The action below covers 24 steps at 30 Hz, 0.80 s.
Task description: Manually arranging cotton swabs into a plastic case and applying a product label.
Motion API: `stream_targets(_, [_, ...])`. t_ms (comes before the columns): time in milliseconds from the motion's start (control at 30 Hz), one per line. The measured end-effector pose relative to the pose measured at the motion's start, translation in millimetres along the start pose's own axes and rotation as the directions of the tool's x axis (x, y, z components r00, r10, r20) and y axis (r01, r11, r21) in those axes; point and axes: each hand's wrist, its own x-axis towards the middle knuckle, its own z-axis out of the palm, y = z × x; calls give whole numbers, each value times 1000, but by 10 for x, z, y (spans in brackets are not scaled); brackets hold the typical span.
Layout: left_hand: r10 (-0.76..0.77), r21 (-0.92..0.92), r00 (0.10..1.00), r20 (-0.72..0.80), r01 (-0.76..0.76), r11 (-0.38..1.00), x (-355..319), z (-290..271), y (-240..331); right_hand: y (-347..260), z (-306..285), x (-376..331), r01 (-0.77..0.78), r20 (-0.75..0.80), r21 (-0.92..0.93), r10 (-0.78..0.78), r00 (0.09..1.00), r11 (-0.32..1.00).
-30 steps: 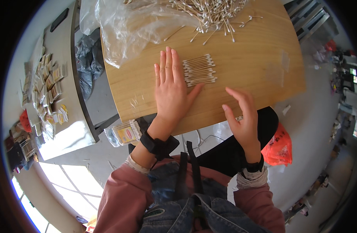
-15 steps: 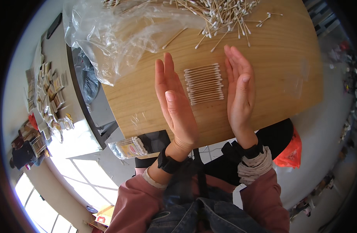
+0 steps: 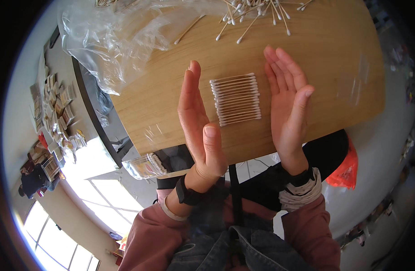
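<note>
A neat row of cotton swabs (image 3: 236,99) lies on the wooden table (image 3: 334,90), sticks side by side and running left to right. To its left is my left hand (image 3: 200,126), upright on edge with fingers stretched and thumb apart, holding nothing. On the other side my right hand (image 3: 288,104) is likewise stretched out, palm turned toward the row. Both hands stand a little apart from the swabs. Beyond them, loose cotton swabs (image 3: 257,13) are heaped at the table's far edge.
A clear plastic bag (image 3: 121,40) spreads over the far left of the table. A packet of cotton swabs (image 3: 146,165) rests at the near left edge. Another table (image 3: 58,95) with many small packs stands left. A red bag (image 3: 345,169) hangs low at right.
My hands have moved farther apart, the right one shifting rightward away from the row. The row looks much the same. The view has tilted slightly, so the far heap sits higher.
</note>
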Motion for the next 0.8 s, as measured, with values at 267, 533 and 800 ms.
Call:
stream_targets(267, [-196,863,846,496,-455,221,-228,-41,50,-162,-178,28,27,-18,-70,-28,999,997])
stream_targets(533, [-75,828,888,454,-390,404,-226,-146,3,-144,-290,-54,-4,-7,-111,4,1000,994])
stream_targets(800, [-142,906,921,363,-314,284,-208,-311,184,-160,-482,-22,34,13,-214,-32,999,976])
